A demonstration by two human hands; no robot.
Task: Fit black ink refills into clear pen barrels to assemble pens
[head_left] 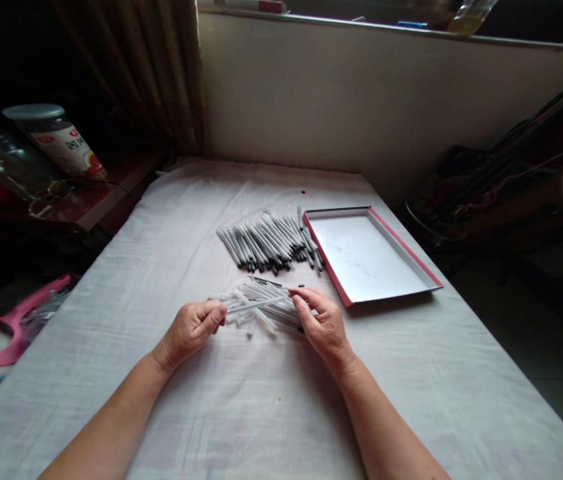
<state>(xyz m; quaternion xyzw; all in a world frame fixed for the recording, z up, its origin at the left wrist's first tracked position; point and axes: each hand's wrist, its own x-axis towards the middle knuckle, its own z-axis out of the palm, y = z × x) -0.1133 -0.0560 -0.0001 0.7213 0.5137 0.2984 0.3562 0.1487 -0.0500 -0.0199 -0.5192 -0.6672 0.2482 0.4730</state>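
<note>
Between my two hands a clear pen barrel [257,304] is held nearly level. My left hand [192,328] is closed round its left end, thumb on top. At the other end, my right hand [325,327] pinches with thumb and forefinger; whether a small part is also in that pinch is hidden. Just beneath lies a loose heap of clear pen barrels [251,328], with dark thin pen pieces [265,281] at its back edge. Farther off is a pile of pens with black ends [266,241], laid roughly side by side.
A shallow white box lid with red sides [330,268] rests right of the pens. Pale cloth covers the table [221,407]. At the left are a lidded canister [64,143], eyeglasses [48,197] and a pink-handled object [16,317]. A wall [311,100] stands behind.
</note>
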